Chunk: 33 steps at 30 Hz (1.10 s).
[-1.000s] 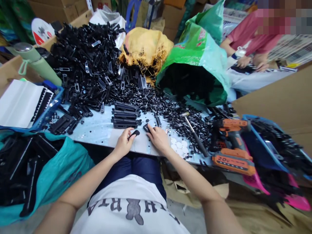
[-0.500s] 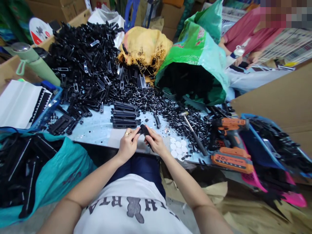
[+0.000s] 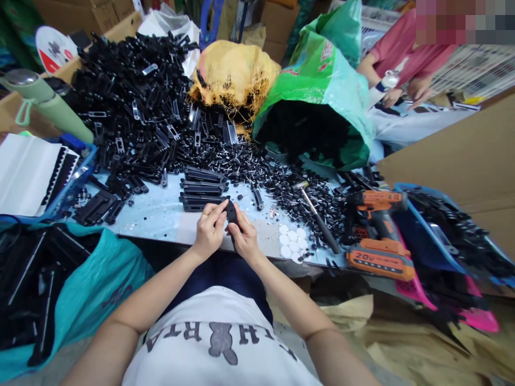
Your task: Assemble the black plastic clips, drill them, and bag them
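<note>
Nearest, both forearms reach forward and converge at the worktop (image 3: 153, 206)'s front edge, the left hand (image 3: 211, 229) and right hand (image 3: 244, 236) close together, their fingers curled shut around a black plastic part (image 3: 232, 214) held between them. Just beyond the left hand lies the stack of black parts (image 3: 203, 190); relative to that stack, the hammer (image 3: 317, 217) and orange drill (image 3: 380, 233) lie to the right, and the yellow sack (image 3: 237, 75) sits farther back.

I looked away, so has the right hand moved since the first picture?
Yes, the right hand has shifted left, farther from the white discs.
</note>
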{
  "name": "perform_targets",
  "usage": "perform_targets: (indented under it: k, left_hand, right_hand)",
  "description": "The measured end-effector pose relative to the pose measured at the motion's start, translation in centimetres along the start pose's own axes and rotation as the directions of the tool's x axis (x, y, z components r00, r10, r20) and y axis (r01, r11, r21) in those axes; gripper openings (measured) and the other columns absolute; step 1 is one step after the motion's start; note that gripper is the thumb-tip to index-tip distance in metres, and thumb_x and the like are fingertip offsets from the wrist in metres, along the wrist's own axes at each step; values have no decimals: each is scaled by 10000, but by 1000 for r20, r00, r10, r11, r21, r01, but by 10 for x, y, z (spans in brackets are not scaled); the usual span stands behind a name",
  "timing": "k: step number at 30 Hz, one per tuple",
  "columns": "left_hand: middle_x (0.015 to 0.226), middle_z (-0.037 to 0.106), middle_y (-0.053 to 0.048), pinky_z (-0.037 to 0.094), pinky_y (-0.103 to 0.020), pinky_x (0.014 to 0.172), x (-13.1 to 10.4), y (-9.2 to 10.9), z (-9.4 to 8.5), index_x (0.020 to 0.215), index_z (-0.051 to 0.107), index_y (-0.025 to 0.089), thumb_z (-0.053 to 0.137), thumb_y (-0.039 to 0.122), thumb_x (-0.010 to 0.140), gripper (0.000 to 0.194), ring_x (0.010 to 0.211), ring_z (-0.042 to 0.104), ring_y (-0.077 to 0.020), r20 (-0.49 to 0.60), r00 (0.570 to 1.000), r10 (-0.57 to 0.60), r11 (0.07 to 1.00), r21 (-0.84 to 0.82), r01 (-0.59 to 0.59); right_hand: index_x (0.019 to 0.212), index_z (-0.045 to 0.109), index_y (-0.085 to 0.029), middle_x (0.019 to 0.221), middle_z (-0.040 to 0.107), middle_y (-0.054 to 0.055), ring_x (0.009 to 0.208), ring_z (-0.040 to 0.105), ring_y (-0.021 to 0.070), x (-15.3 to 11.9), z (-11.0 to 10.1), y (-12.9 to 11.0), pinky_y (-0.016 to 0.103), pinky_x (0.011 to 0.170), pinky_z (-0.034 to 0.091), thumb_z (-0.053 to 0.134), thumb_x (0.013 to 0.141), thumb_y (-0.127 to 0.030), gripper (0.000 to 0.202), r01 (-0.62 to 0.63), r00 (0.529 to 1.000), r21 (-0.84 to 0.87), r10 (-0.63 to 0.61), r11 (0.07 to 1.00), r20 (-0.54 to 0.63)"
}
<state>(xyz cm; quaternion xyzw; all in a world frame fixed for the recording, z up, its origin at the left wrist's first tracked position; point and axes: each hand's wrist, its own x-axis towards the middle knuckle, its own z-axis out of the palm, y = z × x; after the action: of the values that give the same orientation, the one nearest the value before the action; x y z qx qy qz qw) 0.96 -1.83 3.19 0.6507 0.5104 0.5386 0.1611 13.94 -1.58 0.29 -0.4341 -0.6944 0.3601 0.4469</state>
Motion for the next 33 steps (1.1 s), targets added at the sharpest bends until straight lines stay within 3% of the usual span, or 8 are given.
perform_targets:
  k: [5,10,13,16,18,22,28,33]
  left_hand:
    - [997,565,-88,492,-291,789,-15,-8,11,1234,522,202,348,289,931,360,881,579,-149,-47,991,-126,992,15,127]
    - [1149,516,-153,504,-378,801,-39,-11,7,1346,371,185,413,256,889,465,1005,572,-233,26,958,-285,939,207,274]
    - [1305,438,-162,335,-527,1003,-34,-10,-3,1317,420,194,486,136,804,520,1263,364,-318,320,942,-97,918,393,-39]
    - [1242,528,-105,152,-626,1048,-18,-12,-4,1223,511,242,455,62,791,471,1251,378,-296,658,745,104,863,312,-397]
    - [1100,603,-99,170,-621,1033,-8,-16,-1,1183,535,219,424,55,818,416,1110,496,-260,751,647,136,823,278,-496]
    - [881,616,-85,347,-458,917,2,-23,0,1146,540,155,405,68,853,334,884,551,-208,775,624,103,775,331,-539]
    - [955,583,-87,362,-359,771,2,-18,-8,1122,531,170,435,195,888,254,917,522,-222,764,640,-83,765,460,-450]
    - [1015,572,-78,368,-328,791,1,-15,4,1160,501,198,425,279,906,277,973,510,-213,810,580,-82,826,382,-415]
  right_hand:
    - [1406,320,-273,1138,566,94,866,587,194,0,7,3,343,760,517,365,912,-435,523,-5,999,-54,8,999,53]
    - [1289,492,-234,1141,577,87,1029,541,199,63,-56,23,356,894,451,388,914,-396,422,132,985,-431,-69,893,159]
    - [1224,540,-178,1154,567,122,1082,503,223,127,-120,48,380,915,424,379,920,-328,376,-131,985,-719,10,683,-169]
    - [1210,551,-126,1180,534,176,1122,465,284,180,-179,72,422,864,430,379,881,-152,372,-383,923,-854,166,352,-346]
    - [1154,604,-160,1220,520,154,1134,456,287,200,-209,84,407,861,428,436,809,-60,397,-280,918,-933,348,227,-191]
    - [1069,655,-215,1328,466,75,1171,442,253,208,-240,89,361,915,397,547,687,-1,451,77,813,-969,548,234,197]
    - [989,592,-95,1066,604,160,999,534,258,157,-214,35,389,874,362,519,840,-345,300,330,929,-925,106,189,353]
    - [916,541,-161,668,587,41,571,507,160,52,-141,-5,267,555,295,344,874,-597,481,540,705,-721,235,434,669]
